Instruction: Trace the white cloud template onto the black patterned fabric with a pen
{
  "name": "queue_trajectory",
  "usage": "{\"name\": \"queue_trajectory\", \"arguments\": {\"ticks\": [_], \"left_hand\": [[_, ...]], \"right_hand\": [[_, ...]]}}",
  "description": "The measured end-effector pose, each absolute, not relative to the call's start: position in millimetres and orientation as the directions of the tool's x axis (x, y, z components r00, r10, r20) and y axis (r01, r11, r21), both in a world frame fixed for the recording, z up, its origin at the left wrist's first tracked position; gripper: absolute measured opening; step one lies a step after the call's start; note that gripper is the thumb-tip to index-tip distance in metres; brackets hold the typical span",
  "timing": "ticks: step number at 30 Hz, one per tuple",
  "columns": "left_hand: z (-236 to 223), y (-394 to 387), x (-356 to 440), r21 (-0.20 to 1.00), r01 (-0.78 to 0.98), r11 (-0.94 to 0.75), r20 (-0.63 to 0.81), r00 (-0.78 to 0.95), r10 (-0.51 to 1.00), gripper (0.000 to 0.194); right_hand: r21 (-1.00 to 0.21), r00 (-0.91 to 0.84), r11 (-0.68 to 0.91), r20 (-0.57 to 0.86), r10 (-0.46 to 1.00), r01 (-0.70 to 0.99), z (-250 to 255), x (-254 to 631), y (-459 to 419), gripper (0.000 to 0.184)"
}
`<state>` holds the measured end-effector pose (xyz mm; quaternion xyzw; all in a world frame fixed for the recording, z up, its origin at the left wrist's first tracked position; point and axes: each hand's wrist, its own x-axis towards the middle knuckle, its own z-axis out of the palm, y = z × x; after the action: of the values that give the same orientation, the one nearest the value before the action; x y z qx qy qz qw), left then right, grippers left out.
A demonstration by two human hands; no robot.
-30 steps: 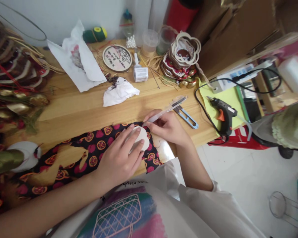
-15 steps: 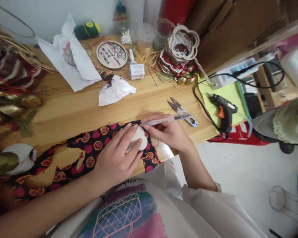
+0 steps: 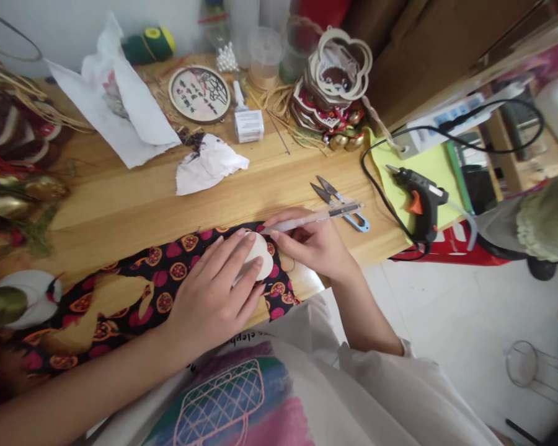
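Note:
My left hand (image 3: pixel 218 282) lies flat with fingers stretched over a white rounded, lobed piece (image 3: pixel 259 263), pressing it onto black fabric (image 3: pixel 174 251) printed with red and orange fruit. Pinched in my right hand (image 3: pixel 307 238) is a pen (image 3: pixel 302 220) with a clear barrel. Its tip points left and meets the fabric at the upper right edge of the white piece. The fabric has large cut-out holes to the left, where wood shows through. Beyond the right hand lie thread snips (image 3: pixel 339 201) with blue handles, partly behind the pen.
A glue gun (image 3: pixel 421 201) rests on yellow paper at the right, its cable looping beside it. Farther back are a crumpled tissue (image 3: pixel 209 166), a small glue bottle (image 3: pixel 248 121), a round lettered disc (image 3: pixel 199 94) and stacked ornaments (image 3: pixel 325 93). A ribbon spool (image 3: pixel 21 300) stands at left.
The pen has swung lower and flatter, its tip moving left along the white piece's upper edge. The snips' blades now show. My left hand stays on the piece; the view has shifted slightly.

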<state>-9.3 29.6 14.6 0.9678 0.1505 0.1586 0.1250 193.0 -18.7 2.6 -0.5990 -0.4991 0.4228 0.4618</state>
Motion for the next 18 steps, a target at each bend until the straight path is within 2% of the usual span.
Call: {"name": "queue_trajectory", "arguments": {"ticks": [8,18], "left_hand": [[13.7,27.8,-9.3,0.188,0.2,-0.962,0.254,0.936,0.244,0.032],[17.8,29.6,-10.2,0.238,0.192,-0.952,0.2,0.95,0.241,0.044]], "right_hand": [[-0.98,0.16,-0.075,-0.046,0.986,0.182,2.0,193.1,-19.6,0.012],[-0.975,0.152,-0.094,-0.063,0.986,0.201,2.5,195.1,-21.8,0.013]]}}
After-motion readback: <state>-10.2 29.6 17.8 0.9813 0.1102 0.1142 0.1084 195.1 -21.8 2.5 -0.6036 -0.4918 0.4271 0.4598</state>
